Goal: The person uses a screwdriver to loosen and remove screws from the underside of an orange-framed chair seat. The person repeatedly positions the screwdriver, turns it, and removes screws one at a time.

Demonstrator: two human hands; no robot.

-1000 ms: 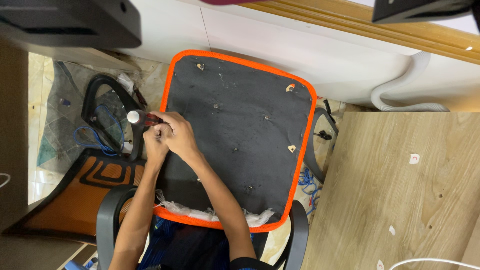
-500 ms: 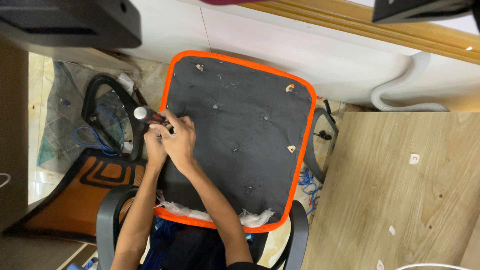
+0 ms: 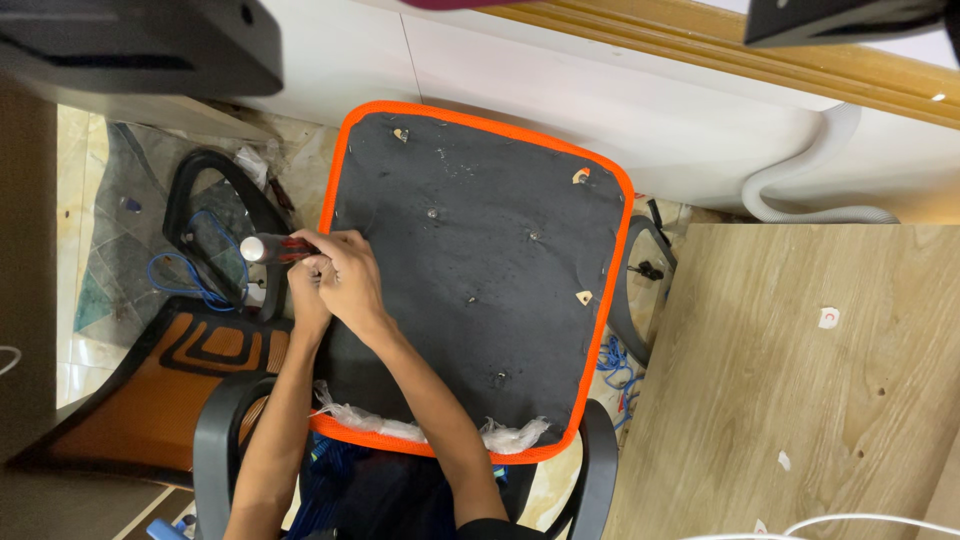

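An upturned chair seat (image 3: pixel 500 250), black underneath with an orange fabric rim, lies before me with several small bolts showing on it. At the seat's left edge both my hands hold a screwdriver (image 3: pixel 268 248) with a red-and-black handle and a silver butt pointing left. My right hand (image 3: pixel 347 275) wraps the shaft end of the tool against the seat. Beneath and left of it, my left hand (image 3: pixel 305 292) is closed on the same tool. The tip is hidden by my fingers.
A black armrest loop (image 3: pixel 205 230) with blue wire lies on the floor at left, above an orange-and-black backrest (image 3: pixel 170 380). Another armrest (image 3: pixel 635 290) sits right of the seat, beside a wooden board (image 3: pixel 800 380). A white hose (image 3: pixel 800 180) runs along the wall.
The screwdriver handle has swung down and to the left, from tilted up-left to nearly level. Both hands stay on it at the seat's left edge.
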